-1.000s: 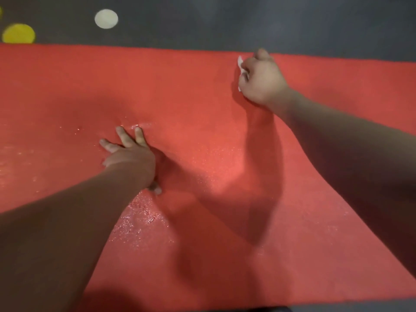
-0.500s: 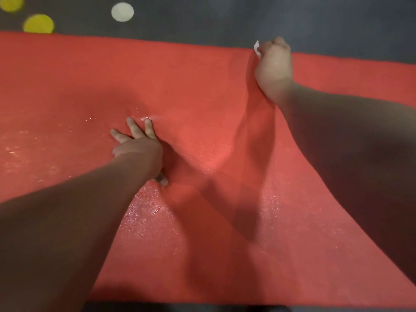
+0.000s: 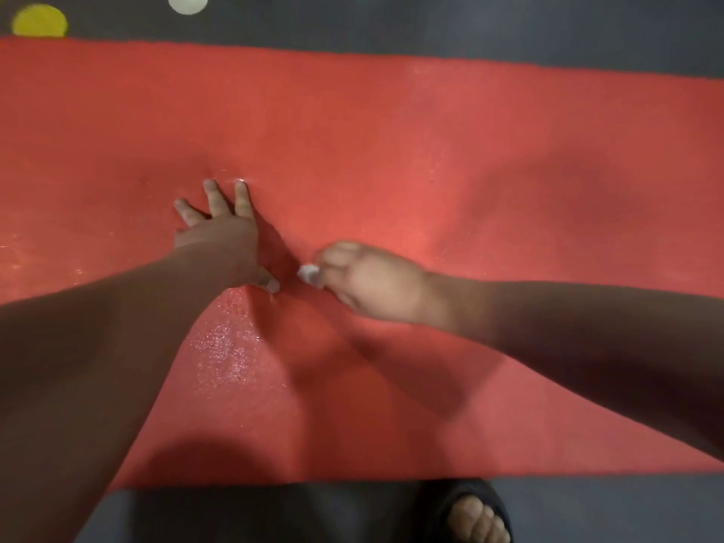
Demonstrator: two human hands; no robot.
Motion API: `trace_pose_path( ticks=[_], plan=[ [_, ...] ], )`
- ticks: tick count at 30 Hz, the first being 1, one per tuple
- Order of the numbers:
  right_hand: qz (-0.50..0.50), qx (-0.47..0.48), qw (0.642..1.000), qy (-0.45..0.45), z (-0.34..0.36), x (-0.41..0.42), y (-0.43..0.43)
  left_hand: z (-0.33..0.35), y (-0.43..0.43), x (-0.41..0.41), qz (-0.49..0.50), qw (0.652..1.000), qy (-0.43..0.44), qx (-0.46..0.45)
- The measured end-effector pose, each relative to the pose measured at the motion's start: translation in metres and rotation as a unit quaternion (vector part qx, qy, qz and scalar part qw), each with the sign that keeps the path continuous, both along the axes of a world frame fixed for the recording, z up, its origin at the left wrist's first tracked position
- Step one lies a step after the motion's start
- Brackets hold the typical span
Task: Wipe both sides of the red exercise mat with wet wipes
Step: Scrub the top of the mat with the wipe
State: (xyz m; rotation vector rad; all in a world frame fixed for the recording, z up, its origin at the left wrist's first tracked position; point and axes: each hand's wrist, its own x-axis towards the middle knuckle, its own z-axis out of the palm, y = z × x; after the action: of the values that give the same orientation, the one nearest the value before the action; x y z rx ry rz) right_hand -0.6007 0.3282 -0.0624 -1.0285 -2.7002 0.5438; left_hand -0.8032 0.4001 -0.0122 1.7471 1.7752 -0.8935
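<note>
The right hand (image 3: 372, 284) is squeezing a wipe (image 3: 309, 273) on the red mat (image 3: 470, 150) lying flat on the floor (image 3: 470, 21), the flat left hand (image 3: 219, 233) is pressing it down, and this side is seemingly getting only partly wiped.

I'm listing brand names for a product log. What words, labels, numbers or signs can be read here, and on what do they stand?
None: no readable text shows anywhere.
The red mat bears no print or logo.
The wet wipe bunched in the right hand is plain white.
The yellow spot and the white spot on the dark floor are blank.
The dark sandal shows no mark.
</note>
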Motion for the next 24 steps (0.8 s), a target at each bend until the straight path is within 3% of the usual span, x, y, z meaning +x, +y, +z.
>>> trace_pose_path(
  ticks=[4, 7, 11, 13, 18, 22, 24],
  plan=[
    [0.026, 0.048, 0.998, -0.028, 0.009, 0.015, 0.005, -0.002, -0.007, -0.006, 0.009, 1.0, -0.019, 0.014],
    [-0.104, 0.066, 0.991, -0.053, 0.011, 0.047, 0.057, -0.004, -0.007, -0.006, 0.008, 1.0, -0.015, 0.009],
    [-0.352, 0.033, 0.93, -0.103, 0.026, 0.1, 0.103, -0.004, -0.004, -0.004, 0.0, 1.0, -0.006, 0.003],
    [-0.392, 0.023, 0.914, -0.101, 0.025, 0.101, 0.102, -0.003, -0.003, -0.001, 0.0, 1.0, 0.004, -0.007],
    [-0.259, 0.023, 0.966, 0.004, 0.01, 0.056, 0.046, -0.003, -0.001, 0.005, 0.009, 0.999, 0.022, -0.023],
    [-0.04, 0.018, 0.999, -0.017, 0.012, 0.041, -0.006, -0.002, -0.001, 0.005, 0.009, 0.999, 0.022, -0.025],
    [-0.008, 0.047, 0.998, -0.041, 0.014, 0.054, 0.004, -0.002, -0.001, 0.004, 0.005, 0.999, 0.022, -0.023]
  ],
)
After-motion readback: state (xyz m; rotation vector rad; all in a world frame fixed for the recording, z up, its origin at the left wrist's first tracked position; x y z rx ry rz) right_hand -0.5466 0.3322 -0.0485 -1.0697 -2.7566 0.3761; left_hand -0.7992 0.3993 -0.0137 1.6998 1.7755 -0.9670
